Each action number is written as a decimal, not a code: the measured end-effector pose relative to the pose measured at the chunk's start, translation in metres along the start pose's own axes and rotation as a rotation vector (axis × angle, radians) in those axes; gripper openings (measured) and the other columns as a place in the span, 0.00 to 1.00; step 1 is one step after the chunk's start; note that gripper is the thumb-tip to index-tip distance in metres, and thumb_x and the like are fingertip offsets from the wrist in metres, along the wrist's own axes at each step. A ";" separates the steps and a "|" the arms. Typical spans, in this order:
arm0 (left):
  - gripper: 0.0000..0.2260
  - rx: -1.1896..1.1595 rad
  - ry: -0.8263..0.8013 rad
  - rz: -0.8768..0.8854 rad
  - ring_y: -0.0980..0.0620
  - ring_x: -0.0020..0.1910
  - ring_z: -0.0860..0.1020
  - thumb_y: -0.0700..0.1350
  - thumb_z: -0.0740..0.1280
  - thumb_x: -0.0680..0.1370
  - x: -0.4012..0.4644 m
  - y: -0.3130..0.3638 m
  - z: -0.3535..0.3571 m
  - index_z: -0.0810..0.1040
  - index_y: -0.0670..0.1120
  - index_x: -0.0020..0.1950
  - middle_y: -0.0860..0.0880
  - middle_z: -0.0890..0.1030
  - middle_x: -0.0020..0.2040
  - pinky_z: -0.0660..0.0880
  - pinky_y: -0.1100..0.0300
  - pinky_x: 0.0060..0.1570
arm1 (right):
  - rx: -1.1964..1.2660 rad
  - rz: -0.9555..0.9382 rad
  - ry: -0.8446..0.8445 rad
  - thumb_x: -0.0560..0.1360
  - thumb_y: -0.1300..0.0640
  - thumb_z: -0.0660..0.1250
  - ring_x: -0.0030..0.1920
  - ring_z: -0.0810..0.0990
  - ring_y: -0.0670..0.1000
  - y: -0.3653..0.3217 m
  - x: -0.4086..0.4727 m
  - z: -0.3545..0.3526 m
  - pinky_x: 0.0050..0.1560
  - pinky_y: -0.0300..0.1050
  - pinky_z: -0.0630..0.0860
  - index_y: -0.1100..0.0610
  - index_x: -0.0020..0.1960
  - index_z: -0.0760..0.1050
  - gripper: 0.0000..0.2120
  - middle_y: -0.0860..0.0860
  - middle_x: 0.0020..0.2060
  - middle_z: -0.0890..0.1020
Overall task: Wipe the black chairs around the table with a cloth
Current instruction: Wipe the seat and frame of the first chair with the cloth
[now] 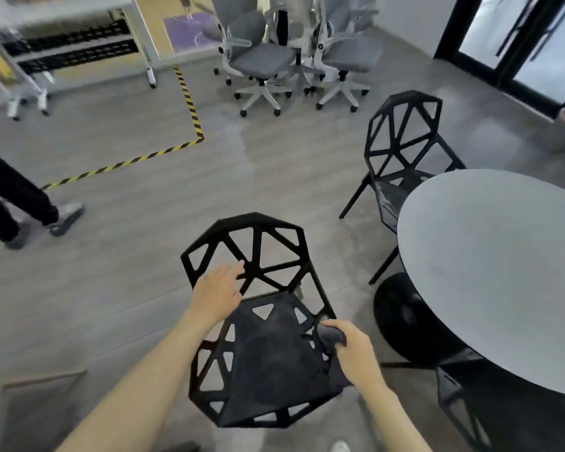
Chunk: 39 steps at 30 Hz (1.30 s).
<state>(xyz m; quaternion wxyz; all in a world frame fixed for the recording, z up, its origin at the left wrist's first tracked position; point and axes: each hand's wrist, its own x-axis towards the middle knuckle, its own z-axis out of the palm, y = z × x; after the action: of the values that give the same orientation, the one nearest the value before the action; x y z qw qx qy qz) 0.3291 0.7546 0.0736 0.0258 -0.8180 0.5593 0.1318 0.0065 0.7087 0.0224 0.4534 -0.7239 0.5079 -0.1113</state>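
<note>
The head view looks down at a black chair [261,321] in the lower middle of the frame. It has a frame of triangle holes in its seat and back. The person's left hand [217,293] lies open and flat on the lower left part of the chair back, fingers spread, with nothing in it. The right hand [353,349] is at the right edge of the seat. Its grip is closed around a bunched dark grey cloth [329,336], and the cloth touches the seat edge.

It looks like the person is wiping this chair now, at the seat's right side. The picture cannot show which parts are already clean. The other black chairs look like they are not being touched, so a good part of the job is likely left.

Three black chairs can be seen. The second black chair [402,151] stands in the upper right, pushed in close to the round grey worktop [490,269]. The third black chair [463,396] is in the lower right, partly hidden under the worktop's edge. More may be out of view.

There is one worktop, with a round black base [402,314] under it. There is one cloth.

At the top middle stands a bunch of grey office chairs [261,53], about three, packed too tight to count well. At the left edge another person's legs [17,203] and shoes show. Yellow and black tape [190,102] runs across the floor.
</note>
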 end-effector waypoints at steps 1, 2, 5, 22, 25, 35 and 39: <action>0.30 -0.015 0.002 0.004 0.46 0.71 0.72 0.46 0.65 0.80 0.001 -0.005 -0.012 0.63 0.49 0.82 0.49 0.72 0.75 0.73 0.51 0.66 | 0.015 0.008 0.014 0.77 0.72 0.62 0.59 0.79 0.45 -0.010 -0.001 0.002 0.54 0.24 0.68 0.48 0.62 0.81 0.24 0.41 0.57 0.81; 0.30 -0.021 -0.001 0.011 0.46 0.72 0.71 0.46 0.66 0.80 0.004 -0.011 -0.020 0.63 0.49 0.82 0.49 0.72 0.75 0.73 0.51 0.67 | 0.029 0.009 0.030 0.77 0.71 0.63 0.58 0.79 0.45 -0.018 -0.001 0.005 0.54 0.24 0.69 0.47 0.62 0.81 0.23 0.41 0.57 0.81; 0.30 -0.025 0.000 0.024 0.46 0.75 0.69 0.47 0.67 0.80 0.021 -0.037 -0.030 0.63 0.49 0.82 0.48 0.69 0.78 0.72 0.50 0.68 | 0.058 0.032 0.047 0.79 0.68 0.65 0.59 0.80 0.43 -0.040 0.006 0.024 0.57 0.32 0.74 0.43 0.61 0.80 0.22 0.40 0.58 0.82; 0.34 0.012 -0.181 0.311 0.40 0.80 0.61 0.47 0.64 0.80 0.187 -0.128 -0.019 0.54 0.57 0.85 0.45 0.54 0.84 0.62 0.45 0.76 | 0.352 0.413 0.638 0.79 0.67 0.65 0.58 0.79 0.39 -0.132 0.011 0.116 0.57 0.37 0.76 0.38 0.60 0.82 0.25 0.36 0.57 0.83; 0.35 0.070 -0.221 0.356 0.39 0.80 0.61 0.46 0.65 0.80 0.195 -0.130 -0.030 0.54 0.58 0.85 0.43 0.54 0.84 0.62 0.44 0.77 | 0.433 0.450 0.697 0.79 0.69 0.64 0.58 0.80 0.39 -0.139 0.004 0.123 0.58 0.39 0.77 0.42 0.61 0.83 0.24 0.38 0.56 0.84; 0.40 0.126 -0.256 0.647 0.40 0.77 0.66 0.42 0.72 0.77 0.267 -0.118 -0.024 0.54 0.50 0.84 0.44 0.58 0.83 0.70 0.45 0.70 | 0.618 0.666 0.944 0.79 0.66 0.65 0.56 0.80 0.40 -0.150 0.020 0.166 0.57 0.43 0.78 0.35 0.55 0.82 0.24 0.36 0.53 0.83; 0.47 0.071 -0.329 0.750 0.38 0.76 0.68 0.39 0.73 0.75 0.293 -0.108 -0.006 0.47 0.45 0.85 0.44 0.58 0.83 0.71 0.43 0.70 | 0.623 0.764 1.091 0.77 0.68 0.66 0.56 0.81 0.40 -0.177 0.023 0.181 0.57 0.42 0.78 0.37 0.54 0.82 0.24 0.35 0.52 0.84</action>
<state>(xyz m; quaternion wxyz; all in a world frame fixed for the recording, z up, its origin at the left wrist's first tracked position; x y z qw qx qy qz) 0.5290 0.5271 -0.0033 0.0934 -0.5239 0.8115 0.2416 0.2419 0.8006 0.0493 0.3281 -0.1756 0.8230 -0.4292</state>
